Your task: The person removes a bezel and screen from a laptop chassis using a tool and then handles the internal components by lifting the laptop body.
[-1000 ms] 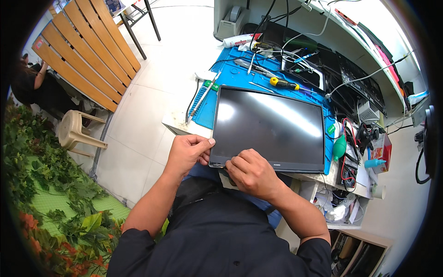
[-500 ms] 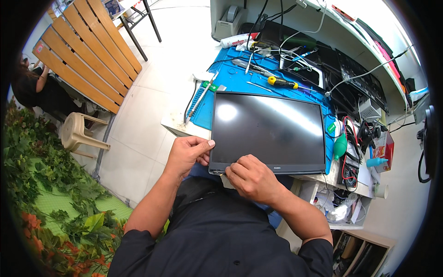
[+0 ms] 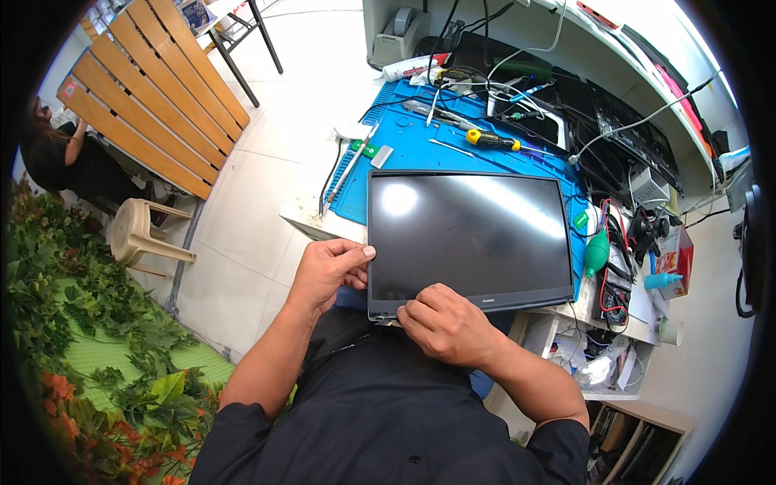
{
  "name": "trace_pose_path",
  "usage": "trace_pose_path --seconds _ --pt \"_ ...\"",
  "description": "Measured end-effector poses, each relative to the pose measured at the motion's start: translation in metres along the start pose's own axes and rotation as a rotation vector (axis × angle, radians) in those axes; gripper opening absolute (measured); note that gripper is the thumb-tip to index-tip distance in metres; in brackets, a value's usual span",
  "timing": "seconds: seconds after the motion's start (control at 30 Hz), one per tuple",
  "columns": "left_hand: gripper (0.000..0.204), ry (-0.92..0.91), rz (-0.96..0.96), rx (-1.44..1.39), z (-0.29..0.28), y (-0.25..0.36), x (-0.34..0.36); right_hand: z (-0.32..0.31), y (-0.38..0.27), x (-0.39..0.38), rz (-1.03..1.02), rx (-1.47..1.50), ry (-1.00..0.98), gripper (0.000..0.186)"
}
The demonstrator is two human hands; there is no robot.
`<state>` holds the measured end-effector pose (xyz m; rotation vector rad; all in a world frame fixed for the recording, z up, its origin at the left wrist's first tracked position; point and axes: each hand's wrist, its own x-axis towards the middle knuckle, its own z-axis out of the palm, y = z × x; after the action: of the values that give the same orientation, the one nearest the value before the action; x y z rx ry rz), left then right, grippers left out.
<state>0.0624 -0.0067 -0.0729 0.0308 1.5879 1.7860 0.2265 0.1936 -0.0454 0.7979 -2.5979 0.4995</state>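
Observation:
A dark laptop display panel (image 3: 469,234) with a glossy screen lies over the front of the blue mat (image 3: 420,149), overhanging the bench edge. My left hand (image 3: 331,275) grips the panel's left edge, thumb on the front and fingers behind. My right hand (image 3: 449,323) is curled at the bottom edge toward the left corner, where small exposed bits show; what its fingertips pinch is hidden. A yellow-black screwdriver (image 3: 493,141), thin metal tools, a comb-like green-handled piece (image 3: 381,158) and a long pen-like tool (image 3: 351,170) lie behind and left of the panel.
A green blower bulb (image 3: 596,254), red-lead meter (image 3: 613,295), cables and dark laptop parts crowd the right and back. An open drawer (image 3: 610,364) is below right. Left are a plastic stool (image 3: 131,230), wooden slatted board (image 3: 153,97), artificial foliage (image 3: 73,323) and another crouching person (image 3: 61,162).
The panel's bottom edge has moved toward me, with my right hand moving down along with it. My left hand stays on the left edge in much the same place.

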Motion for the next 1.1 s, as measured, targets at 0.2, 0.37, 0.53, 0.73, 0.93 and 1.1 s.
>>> trace_pose_path --seconds 0.2,0.37,0.53,0.73,0.93,1.1 --pt "0.022 0.009 0.038 0.038 0.001 -0.002 -0.002 -0.003 -0.002 -0.003 -0.013 0.004 -0.008 0.024" --pt "0.022 0.011 0.003 0.037 0.002 0.002 0.000 -0.002 -0.003 -0.005 -0.028 0.021 0.022 0.020" --pt "0.024 0.008 0.001 0.012 0.000 -0.001 0.001 -0.003 -0.003 -0.006 -0.039 0.010 0.020 0.020" --pt "0.026 0.007 -0.042 0.023 0.002 0.010 0.001 -0.006 -0.003 -0.005 -0.041 0.010 0.024 0.017" --pt "0.030 0.009 0.021 0.039 -0.003 -0.005 0.008 -0.004 -0.002 -0.007 -0.014 0.060 -0.034 0.028" --pt "0.027 -0.105 -0.065 0.060 -0.005 -0.007 -0.016 0.001 -0.003 -0.008 -0.009 0.060 0.008 0.025"
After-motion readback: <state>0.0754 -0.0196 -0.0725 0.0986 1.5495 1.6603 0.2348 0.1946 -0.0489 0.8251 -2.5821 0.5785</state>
